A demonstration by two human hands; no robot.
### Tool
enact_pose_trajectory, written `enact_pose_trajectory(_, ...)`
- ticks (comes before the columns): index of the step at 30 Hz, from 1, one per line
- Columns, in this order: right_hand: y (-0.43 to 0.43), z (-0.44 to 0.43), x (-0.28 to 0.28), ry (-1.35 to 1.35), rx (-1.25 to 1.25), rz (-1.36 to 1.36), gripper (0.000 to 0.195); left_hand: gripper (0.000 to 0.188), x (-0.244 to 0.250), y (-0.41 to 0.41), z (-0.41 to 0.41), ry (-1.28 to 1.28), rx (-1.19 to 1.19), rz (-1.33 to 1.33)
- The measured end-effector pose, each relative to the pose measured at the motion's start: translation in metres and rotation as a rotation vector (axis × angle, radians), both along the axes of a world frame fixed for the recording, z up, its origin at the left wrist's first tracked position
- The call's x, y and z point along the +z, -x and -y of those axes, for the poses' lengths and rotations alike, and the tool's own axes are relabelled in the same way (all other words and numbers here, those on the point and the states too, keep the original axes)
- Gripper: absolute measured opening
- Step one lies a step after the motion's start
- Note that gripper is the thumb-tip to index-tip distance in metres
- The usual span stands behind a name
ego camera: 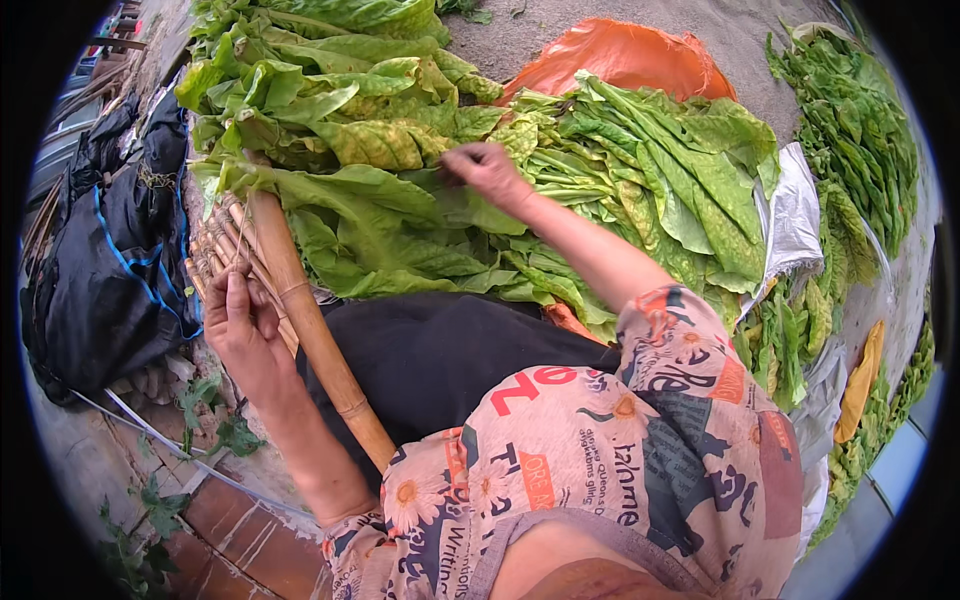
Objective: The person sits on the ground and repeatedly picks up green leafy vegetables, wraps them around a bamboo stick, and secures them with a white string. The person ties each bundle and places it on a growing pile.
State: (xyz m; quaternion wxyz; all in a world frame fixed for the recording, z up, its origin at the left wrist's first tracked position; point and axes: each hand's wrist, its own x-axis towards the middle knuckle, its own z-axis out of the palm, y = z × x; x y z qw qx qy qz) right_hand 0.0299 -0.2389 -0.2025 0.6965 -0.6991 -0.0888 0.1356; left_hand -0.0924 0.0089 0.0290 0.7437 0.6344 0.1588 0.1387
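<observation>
Large green leaves, apparently tobacco, hang in a row along a bamboo pole [315, 330] that slants from my lap to the upper left. My left hand [244, 307] is beside the pole, thumb and finger pinched on a thin string [240, 244] that runs up toward the leaf stems. My right hand [484, 172] is over the strung leaves [360, 217], its fingers curled and partly blurred; whether it grips a leaf is not clear. To the right of that hand lies a heap of loose leaves [660, 172], some yellow-spotted.
An orange woven sheet [615, 60] and a white woven sack [795, 210] show around the heap. More leaves [855, 135] lie far right. Several bamboo poles [225, 232] are bundled beyond my left hand. Black sheeting with blue cord [112, 255] lies left, above brown tiles [232, 525].
</observation>
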Motion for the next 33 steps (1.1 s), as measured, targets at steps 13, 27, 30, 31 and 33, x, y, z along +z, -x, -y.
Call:
enact_pose_trajectory(13,-0.066,0.296,-0.063,1.552,-0.073,0.054,0.044,0.010,-0.008,0.003,0.053,-0.818,-0.092,-0.110)
enact_pose_trajectory(27,-0.055,0.267,-0.048,1.578,0.139,0.232,0.048,0.013,-0.007,0.004,0.048,-0.682,-0.089,-0.122)
enact_pose_trajectory(30,-0.063,0.286,-0.048,1.336,-0.171,0.426,0.037,0.013,-0.008,0.003,0.047,-0.614,-0.088,-0.107)
enact_pose_trajectory(31,-0.065,0.283,-0.030,1.085,-0.276,0.257,0.036,0.013,-0.008,0.005,0.046,-0.592,-0.083,-0.103)
enact_pose_trajectory(33,-0.080,0.287,-0.006,1.499,-0.230,0.103,0.035,0.013,-0.009,0.006,0.045,-0.565,-0.077,-0.099)
